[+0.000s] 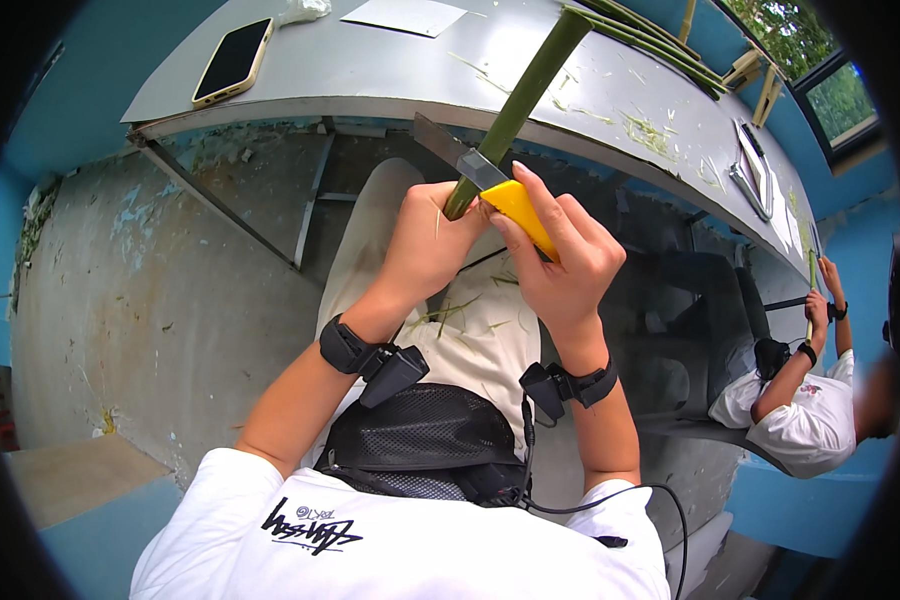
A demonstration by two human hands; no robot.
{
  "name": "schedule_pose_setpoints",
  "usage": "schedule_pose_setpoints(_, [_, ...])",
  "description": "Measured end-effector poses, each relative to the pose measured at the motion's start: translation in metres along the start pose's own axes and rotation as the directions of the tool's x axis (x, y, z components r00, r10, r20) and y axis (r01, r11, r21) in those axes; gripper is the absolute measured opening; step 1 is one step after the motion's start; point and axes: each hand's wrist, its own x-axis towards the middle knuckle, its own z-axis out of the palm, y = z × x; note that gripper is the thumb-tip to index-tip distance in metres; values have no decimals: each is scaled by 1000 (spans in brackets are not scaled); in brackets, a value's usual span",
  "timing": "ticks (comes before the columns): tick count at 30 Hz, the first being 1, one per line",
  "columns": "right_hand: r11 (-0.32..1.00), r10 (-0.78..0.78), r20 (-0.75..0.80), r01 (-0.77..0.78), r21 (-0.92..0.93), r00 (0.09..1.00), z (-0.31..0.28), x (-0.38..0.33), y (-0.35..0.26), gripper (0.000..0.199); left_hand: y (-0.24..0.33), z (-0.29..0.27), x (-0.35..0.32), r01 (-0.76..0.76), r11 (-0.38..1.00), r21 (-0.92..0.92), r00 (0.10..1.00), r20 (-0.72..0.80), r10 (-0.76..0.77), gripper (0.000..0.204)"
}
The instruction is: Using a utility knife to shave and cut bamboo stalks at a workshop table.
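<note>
Two hands meet just below the grey table (370,75) edge: the left hand (432,240) is clenched around a green bamboo stalk (518,100), hiding its lower end, and the right hand (560,262) grasps a yellow-handled knife (485,180), blade laid against the stalk, handle mostly covered.

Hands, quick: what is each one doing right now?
Left hand: closed around the lower end of the long green bamboo stalk.
Right hand: closed on the yellow-handled knife, its blade against the stalk.

head-worn fisheye, looking steeply down, close
</note>
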Motion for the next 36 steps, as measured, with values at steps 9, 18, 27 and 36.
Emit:
schedule_pose_setpoints(9, [998, 26, 142, -18, -56, 989, -20, 4, 10, 51, 27, -27, 2, 317, 910, -268, 936, 245, -254, 33])
schedule_pose_setpoints(18, [1000, 22, 174, -25, 17, 985, -24, 9, 6, 51, 23, -25, 1, 166, 985, -55, 971, 183, -153, 50])
schedule_pose_setpoints(27, [999, -6, 167, 12, -34, 986, -28, 7, 6, 51, 18, -24, 2, 50, 993, 104, 989, 132, -64, 58])
schedule_pose_setpoints(36, [994, 88, 0, -88, 63, 996, -17, -8, 10, 53, 7, -12, -5, 78, 997, 27, 996, 51, -79, 60])
